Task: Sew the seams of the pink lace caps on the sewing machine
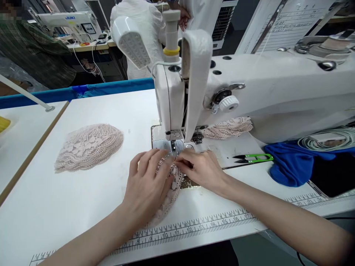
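Note:
Under the needle area of a white sewing machine [173, 107], a piece of pale pink lace [169, 201] lies on the machine bed and curves toward the table's front edge. My left hand [149, 175] rests on this lace with its fingers spread, fingertips close to the presser foot [173, 146]. From the right, my right hand [203, 170] pinches the lace edge between thumb and forefinger, just in front of the foot. My fingers hide part of the lace.
A stack of lace pieces [90, 147] lies on the left; more lace [229, 128] sits behind the needle. Green thread snips [253, 159], a blue cloth [291, 162] and a phone [332, 175] lie to the right. A printed ruler [199, 227] runs along the front edge. People stand beyond.

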A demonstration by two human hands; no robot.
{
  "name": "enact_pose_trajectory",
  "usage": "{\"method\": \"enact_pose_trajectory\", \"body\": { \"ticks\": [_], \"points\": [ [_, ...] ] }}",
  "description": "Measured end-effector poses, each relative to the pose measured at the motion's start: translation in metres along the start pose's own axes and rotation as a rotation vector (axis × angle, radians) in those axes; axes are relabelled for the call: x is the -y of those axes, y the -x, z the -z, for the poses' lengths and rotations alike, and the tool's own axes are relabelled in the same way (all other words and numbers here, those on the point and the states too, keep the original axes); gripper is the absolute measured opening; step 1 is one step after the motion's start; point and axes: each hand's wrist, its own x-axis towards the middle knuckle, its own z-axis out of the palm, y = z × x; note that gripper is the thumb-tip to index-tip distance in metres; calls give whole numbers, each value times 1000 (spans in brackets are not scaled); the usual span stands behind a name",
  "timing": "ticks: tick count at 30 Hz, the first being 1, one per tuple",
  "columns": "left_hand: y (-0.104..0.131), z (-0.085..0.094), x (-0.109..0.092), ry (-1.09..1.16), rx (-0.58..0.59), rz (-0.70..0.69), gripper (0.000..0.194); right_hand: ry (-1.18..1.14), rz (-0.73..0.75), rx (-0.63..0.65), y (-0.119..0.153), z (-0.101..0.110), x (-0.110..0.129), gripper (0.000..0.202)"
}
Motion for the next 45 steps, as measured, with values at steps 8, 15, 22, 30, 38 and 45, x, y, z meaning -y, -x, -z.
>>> {"method": "enact_pose_trajectory", "body": {
  "ticks": [8, 15, 22, 30, 38, 45],
  "points": [
    [9, -1, -11, -82, 99, -140, 34, 120, 10, -77, -5, -2, -13, 21],
    [-2, -6, -2, -69, 103, -133, 31, 348, 351, -190, 8, 5, -13, 28],
    [-9, -8, 6, -61, 75, -135, 30, 476, 376, -180, 8, 3, -11, 27],
    [-12, -12, 9, -48, 82, -127, 30, 486, 356, -169, 7, 0, -13, 25],
    [-12, -13, 8, -54, 72, -137, 30, 502, 351, -154, 7, 1, -13, 23],
    [-14, -11, 6, -48, 87, -130, 30, 489, 344, -134, 8, 0, -14, 29]
  ]
}}
